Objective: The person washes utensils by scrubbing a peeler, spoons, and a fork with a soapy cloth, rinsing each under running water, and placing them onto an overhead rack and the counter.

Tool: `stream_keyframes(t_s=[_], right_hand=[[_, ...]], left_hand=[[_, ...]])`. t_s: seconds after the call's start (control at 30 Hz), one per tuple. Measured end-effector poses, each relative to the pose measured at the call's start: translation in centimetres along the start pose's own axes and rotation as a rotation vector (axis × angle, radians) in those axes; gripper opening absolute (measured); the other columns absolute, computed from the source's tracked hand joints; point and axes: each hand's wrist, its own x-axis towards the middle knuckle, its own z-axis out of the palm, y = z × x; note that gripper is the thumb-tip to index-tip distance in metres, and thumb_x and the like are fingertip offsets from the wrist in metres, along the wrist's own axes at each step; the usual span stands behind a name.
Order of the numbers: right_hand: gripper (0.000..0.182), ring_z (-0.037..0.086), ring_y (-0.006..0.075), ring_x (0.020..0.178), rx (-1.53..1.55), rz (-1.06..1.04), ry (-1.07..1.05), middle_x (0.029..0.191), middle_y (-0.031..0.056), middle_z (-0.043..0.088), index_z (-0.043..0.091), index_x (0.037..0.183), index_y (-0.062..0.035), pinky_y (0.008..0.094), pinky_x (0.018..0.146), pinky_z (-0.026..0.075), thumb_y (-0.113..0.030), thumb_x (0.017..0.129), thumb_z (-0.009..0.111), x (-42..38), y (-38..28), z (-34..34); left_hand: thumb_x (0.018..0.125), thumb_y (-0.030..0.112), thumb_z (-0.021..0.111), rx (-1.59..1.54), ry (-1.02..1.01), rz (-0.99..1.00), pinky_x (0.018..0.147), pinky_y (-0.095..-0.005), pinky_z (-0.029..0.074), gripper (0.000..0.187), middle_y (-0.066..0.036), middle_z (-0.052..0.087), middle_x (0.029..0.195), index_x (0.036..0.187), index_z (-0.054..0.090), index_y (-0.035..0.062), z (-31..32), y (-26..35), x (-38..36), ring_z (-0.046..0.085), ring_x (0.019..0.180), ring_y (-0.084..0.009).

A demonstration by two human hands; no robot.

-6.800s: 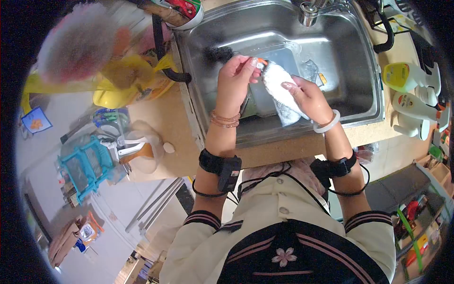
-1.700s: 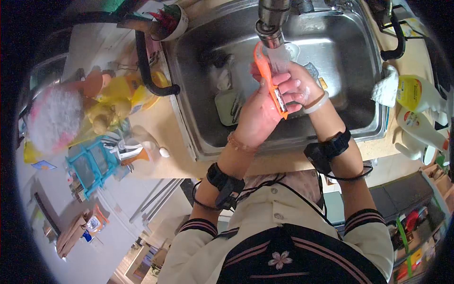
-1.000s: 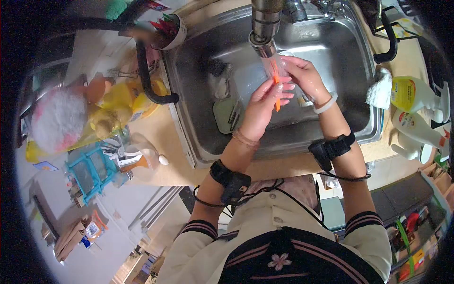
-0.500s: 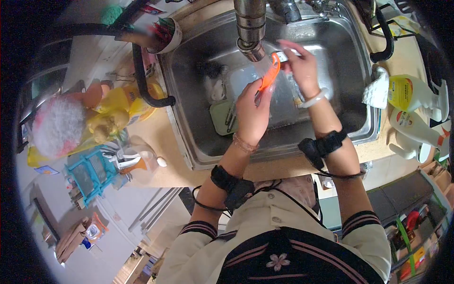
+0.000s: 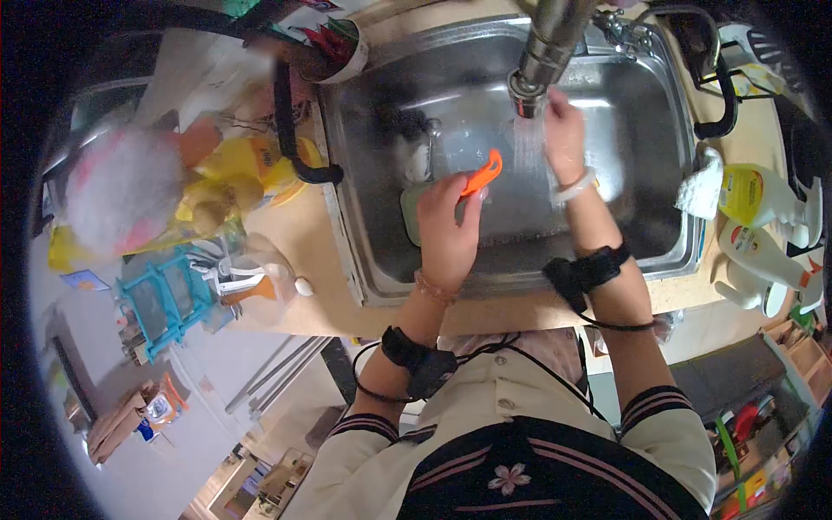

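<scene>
My left hand [image 5: 451,221] is closed on an orange plastic tool [image 5: 487,172] over the sink. The tool's curved, looped end points up and right from the fingertips. My right hand [image 5: 564,134] is raised beside the metal faucet head [image 5: 527,91]. Its fingertips overlap the faucet's edge, and they are blurred and partly hidden. Water [image 5: 529,143] runs from the faucet between my hands. To the left of my left hand, a pale green flat item [image 5: 411,217] lies in the metal sink [image 5: 628,221], partly covered by the hand.
A dark and pale object [image 5: 416,156] lies at the sink's left side. Spray bottles [image 5: 750,195] and a white cloth [image 5: 700,186] are at the right rim. Yellow bags [image 5: 247,169], a teal rack [image 5: 169,299] and a black bar [image 5: 286,130] are on the left.
The faucet head has swung right, and my right hand has moved up beside it. My left hand has drawn the orange tool down and left, out of the water stream.
</scene>
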Motion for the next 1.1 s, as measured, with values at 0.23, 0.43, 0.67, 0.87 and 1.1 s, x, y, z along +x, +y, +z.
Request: stream_keyframes(t_s=[0.23, 0.43, 0.67, 0.87, 1.1], right_hand=[[0.025, 0.058, 0.0123, 0.067, -0.185, -0.259, 0.130, 0.071, 0.0088, 0.062, 0.061, 0.081, 0.0009, 0.0245, 0.064, 0.044, -0.023, 0.080, 0.052, 6.8, -1.8, -8.0], [0.020, 0.056, 0.0146, 0.074, -0.334, -0.260, -0.168, 0.078, 0.0099, 0.061, 0.060, 0.085, -0.0015, 0.0278, 0.066, 0.043, -0.017, 0.081, 0.047, 8.5, -2.4, -10.9], [0.035, 0.043, 0.0132, 0.102, -0.142, -0.162, -0.893, 0.113, 0.0077, 0.049, 0.047, 0.113, -0.0023, 0.0288, 0.089, 0.034, -0.025, 0.085, 0.046, -8.7, -9.3, -6.0], [0.016, 0.053, 0.0219, 0.083, -0.081, -0.394, -0.302, 0.086, 0.0087, 0.057, 0.058, 0.089, -0.0042, 0.0303, 0.076, 0.041, -0.014, 0.082, 0.048, -11.9, -10.5, -5.3], [0.020, 0.055, 0.0319, 0.078, -0.761, -0.223, -0.568, 0.085, 0.0169, 0.058, 0.059, 0.088, -0.0072, 0.0367, 0.070, 0.043, -0.022, 0.077, 0.052, -17.1, 0.1, -8.7]], left_hand=[[0.074, 0.017, 0.056, 0.091, -0.002, 0.126, 0.080, -0.0342, 0.032, 0.013, -0.006, 0.057, 0.091, 0.085, 0.061, 0.0115, -2.3, -0.7, 0.3, 0.050, 0.084, -0.0231], [0.078, 0.019, 0.052, 0.323, -0.005, 0.182, 0.078, -0.0377, 0.032, 0.013, -0.007, 0.056, 0.085, 0.085, 0.059, 0.0107, -4.5, 0.9, -0.3, 0.050, 0.081, -0.0246], [0.077, 0.024, 0.053, 0.022, -0.341, 0.246, 0.081, -0.0466, 0.031, 0.017, -0.010, 0.059, 0.070, 0.082, 0.059, 0.0089, -3.9, 2.9, -0.9, 0.055, 0.069, -0.0284], [0.074, 0.023, 0.056, 0.035, -0.170, 0.370, 0.085, -0.0384, 0.031, 0.015, -0.007, 0.059, 0.079, 0.078, 0.060, 0.0092, -6.1, 4.0, -1.2, 0.054, 0.079, -0.0236], [0.065, 0.005, 0.063, -0.357, 0.062, 0.561, 0.087, -0.0358, 0.029, 0.008, -0.003, 0.058, 0.082, 0.070, 0.058, 0.0065, -23.0, 14.1, -1.7, 0.053, 0.083, -0.0201]])
